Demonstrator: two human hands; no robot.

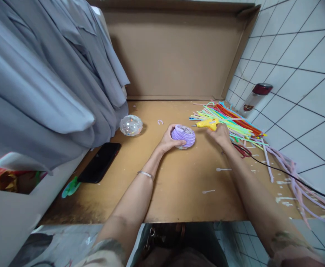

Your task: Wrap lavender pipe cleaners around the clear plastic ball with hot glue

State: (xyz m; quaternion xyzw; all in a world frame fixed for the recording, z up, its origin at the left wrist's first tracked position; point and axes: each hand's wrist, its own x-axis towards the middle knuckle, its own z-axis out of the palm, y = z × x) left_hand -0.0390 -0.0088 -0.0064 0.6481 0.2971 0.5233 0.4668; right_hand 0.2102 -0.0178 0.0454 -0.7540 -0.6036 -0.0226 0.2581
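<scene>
Near the middle of the wooden table (pixel 179 185), my left hand (pixel 169 140) is closed round the left side of a round purple ball (pixel 185 136) wrapped in rows of fuzzy strands, its thumb across the front. To its right, my right hand (pixel 220 135) grips the handle of a yellow glue gun (pixel 207 124). The gun's nozzle points left at the ball, with a small gap between them. A small pale curved piece (pixel 160 122) lies behind my left hand. A clear faceted ball (pixel 131 125) stands further left.
Colourful pipe cleaners (pixel 235 120) are heaped at the back right, by a red-lidded jar (pixel 255 99). A black cable (pixel 290 174) and purple strands (pixel 298 185) trail off the right side. A black phone (pixel 99 163) and green scissors handles (pixel 71 187) lie left, beside grey cloth (pixel 53 81).
</scene>
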